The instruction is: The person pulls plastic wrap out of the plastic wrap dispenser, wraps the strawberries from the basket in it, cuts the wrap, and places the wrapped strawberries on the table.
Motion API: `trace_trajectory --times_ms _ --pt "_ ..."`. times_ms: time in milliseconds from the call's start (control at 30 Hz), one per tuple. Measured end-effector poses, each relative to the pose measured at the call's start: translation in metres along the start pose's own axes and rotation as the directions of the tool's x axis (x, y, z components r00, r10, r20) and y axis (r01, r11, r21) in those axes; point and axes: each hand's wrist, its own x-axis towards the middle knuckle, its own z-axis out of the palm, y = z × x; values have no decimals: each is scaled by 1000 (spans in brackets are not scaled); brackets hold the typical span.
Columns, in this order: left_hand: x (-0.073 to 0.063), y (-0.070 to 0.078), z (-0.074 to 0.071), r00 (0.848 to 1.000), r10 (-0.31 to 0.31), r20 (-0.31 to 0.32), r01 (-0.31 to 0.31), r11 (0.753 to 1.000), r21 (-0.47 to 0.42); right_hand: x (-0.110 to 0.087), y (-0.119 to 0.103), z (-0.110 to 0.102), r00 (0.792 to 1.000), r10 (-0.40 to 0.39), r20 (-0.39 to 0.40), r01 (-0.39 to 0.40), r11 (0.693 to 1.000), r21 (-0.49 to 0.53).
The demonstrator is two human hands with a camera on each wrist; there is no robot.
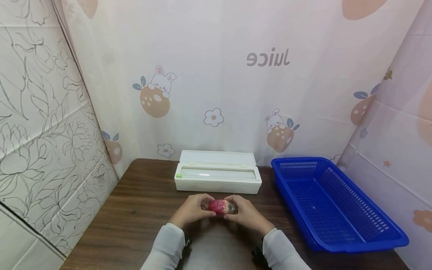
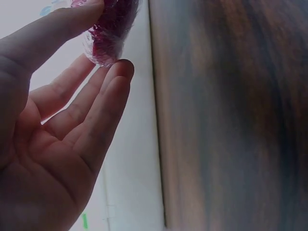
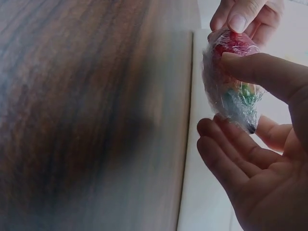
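Observation:
A small oblong piece [image 1: 219,207], red with a pale middle and a green, dark-tipped end, is wrapped in crinkled clear cling film. It looks like a fruit or vegetable, but its exact kind is unclear. Above the table, my left hand [image 1: 195,210] pinches the red end between thumb and fingers. At the green end, my right hand [image 1: 247,213] has its thumb on top and fingers underneath. The right wrist view shows both thumbs pressing the wrapped piece [image 3: 233,96]. In the left wrist view only its red end [image 2: 108,36] appears, cut off by the top edge.
Just beyond the hands stands a long white cling film dispenser [image 1: 217,186], its lid [image 1: 217,157] raised and a green slider [image 1: 179,175] at its left. To the right sits a blue plastic basket [image 1: 300,221] on the dark wooden table [image 1: 135,210]. Printed curtains hang around.

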Motion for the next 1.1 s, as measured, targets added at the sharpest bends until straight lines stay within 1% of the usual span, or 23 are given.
trace_trajectory --times_ms 167,300,600,800,900,1100 --pt "1 -5 5 1000 -13 19 13 999 37 -1 4 4 999 -6 39 7 1000 -17" --pt "1 -8 8 999 -33 34 32 998 47 -2 7 7 998 5 60 -4 1000 -27" --pt "0 -7 12 998 -59 38 56 996 65 -3 9 11 997 34 75 -30 998 -53" --pt "0 -11 15 997 -71 35 68 995 78 -3 7 13 996 46 71 -42 997 -59" --pt "-1 -13 17 997 -70 32 67 994 82 -3 7 13 997 39 70 -35 998 -56" --pt "-2 -14 17 999 -48 27 46 996 72 -3 9 14 997 29 71 -26 999 -45"
